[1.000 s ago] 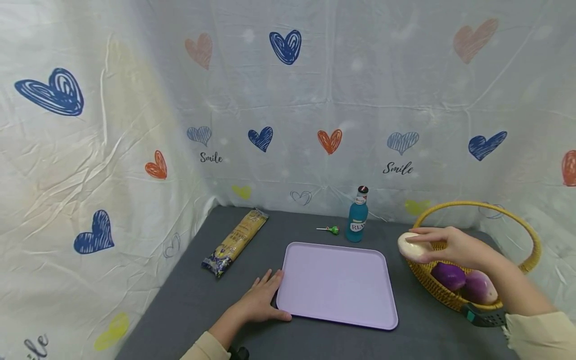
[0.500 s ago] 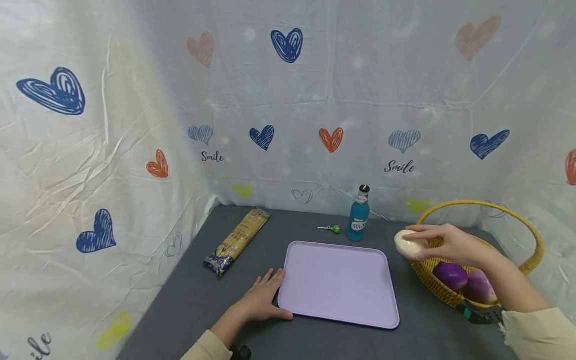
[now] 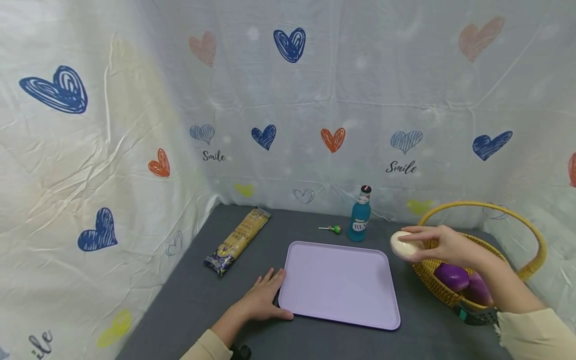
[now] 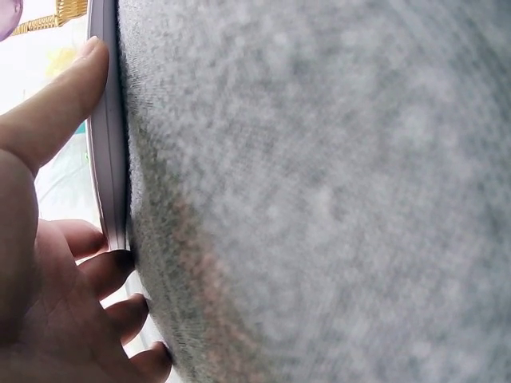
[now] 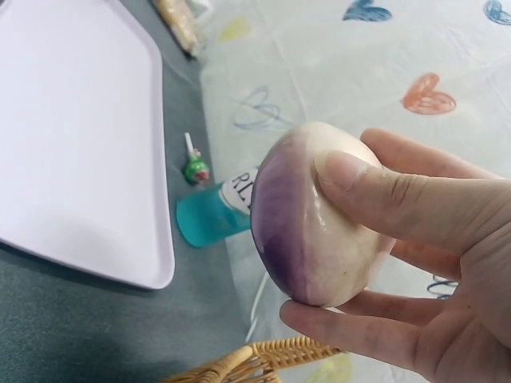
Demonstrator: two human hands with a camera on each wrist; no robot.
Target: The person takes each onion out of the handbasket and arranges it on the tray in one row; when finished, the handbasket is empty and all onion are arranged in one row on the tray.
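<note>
My right hand (image 3: 452,246) pinches a white-and-purple turnip (image 5: 287,223) between thumb and fingers, in the air by the left rim of a yellow wicker basket (image 3: 430,283). In the head view mostly the pale side of the turnip shows. Inside the basket lie a dark purple vegetable (image 3: 451,276) and a lighter purple one (image 3: 479,290), partly hidden by my right forearm. My left hand (image 3: 262,301) rests at the near-left corner of a lilac tray (image 3: 339,285), its fingers spread along the left edge and its thumb at the front edge.
Behind the tray stand a blue bottle (image 3: 359,217) and, beside it, a green lollipop (image 3: 335,229) lying on the grey tabletop (image 3: 288,227). A long yellow packet (image 3: 237,241) lies at the back left. A heart-printed curtain (image 3: 288,100) encloses the table's back and left.
My right hand has shifted slightly left with the turnip, away from the basket's middle. My left hand stays at the tray's corner.
</note>
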